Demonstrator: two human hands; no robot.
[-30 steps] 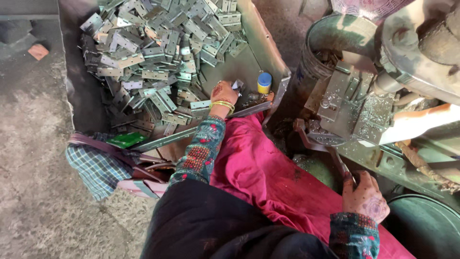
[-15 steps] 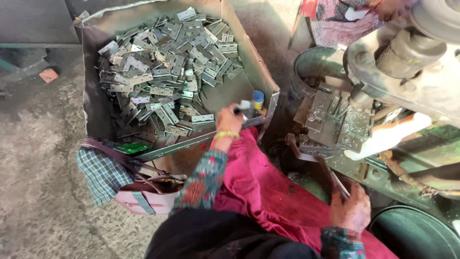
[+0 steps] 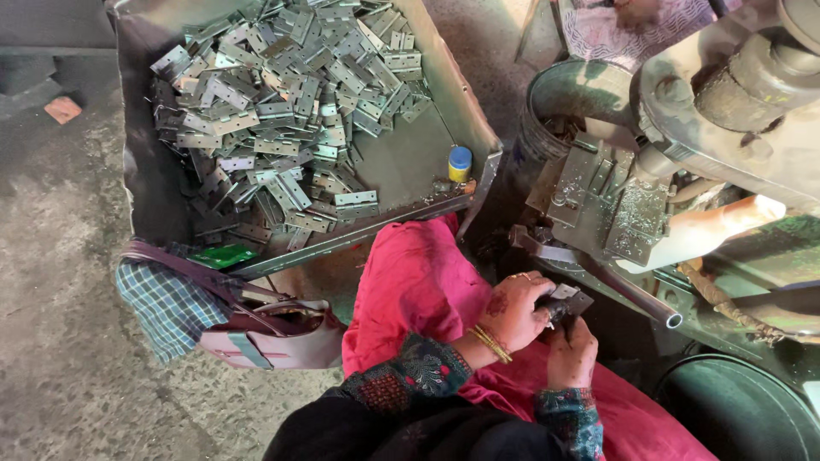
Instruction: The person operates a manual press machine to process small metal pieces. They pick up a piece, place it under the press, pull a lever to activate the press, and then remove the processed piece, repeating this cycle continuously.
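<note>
My left hand (image 3: pixel 511 311) and my right hand (image 3: pixel 571 350) meet over my pink-clad lap, both closed on one small metal hinge (image 3: pixel 568 301). The left hand wears gold bangles and grips the hinge from the left; the right hand holds it from below. The hands are just in front of the grimy press machine (image 3: pixel 649 171). A metal tray (image 3: pixel 154 183) up left holds a heap of several flat metal hinges (image 3: pixel 290 111).
A small yellow bottle with a blue cap (image 3: pixel 459 164) stands in the tray's near right corner. A pink handbag (image 3: pixel 265 337) and checked cloth (image 3: pixel 166 307) lie left of my lap. A metal rod (image 3: pixel 636 299) juts from the machine; a dark drum (image 3: pixel 739 410) sits lower right.
My left hand has left the tray's near edge and come back to my lap, where it now joins my right hand on a hinge. The view shifted slightly.
</note>
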